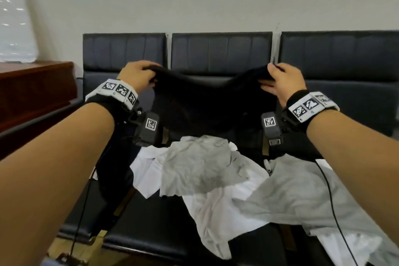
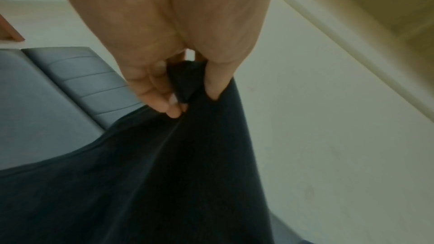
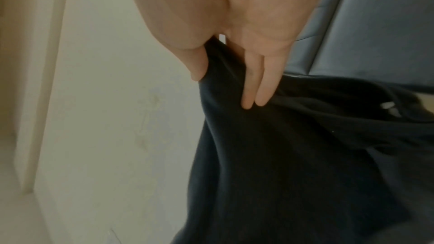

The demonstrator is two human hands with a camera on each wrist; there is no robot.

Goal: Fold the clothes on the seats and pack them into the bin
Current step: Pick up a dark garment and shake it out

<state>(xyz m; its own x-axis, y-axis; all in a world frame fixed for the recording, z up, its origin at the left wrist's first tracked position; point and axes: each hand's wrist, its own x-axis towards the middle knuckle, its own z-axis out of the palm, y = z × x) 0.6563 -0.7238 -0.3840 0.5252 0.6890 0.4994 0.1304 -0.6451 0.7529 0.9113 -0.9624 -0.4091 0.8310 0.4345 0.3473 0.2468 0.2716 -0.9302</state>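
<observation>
**A:** Your left hand (image 1: 138,75) and right hand (image 1: 282,84) each pinch a top corner of the black garment (image 1: 205,101), which hangs above the seats (image 1: 151,218). I'd pull the top edge taut and level, then lay it flat on a bare seat before folding.

**B:** And the wrist views?

**A:** They show your thumbs and fingers (image 3: 254,88) closed on bunched cloth. Only the head view shows the grey shirt (image 1: 194,168) and white shirt (image 1: 216,211) heaped below. No bin shows anywhere.

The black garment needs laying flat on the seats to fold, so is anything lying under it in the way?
Yes. Below the black garment, grey shirts and white clothes cover the seat. No bin is visible.
</observation>
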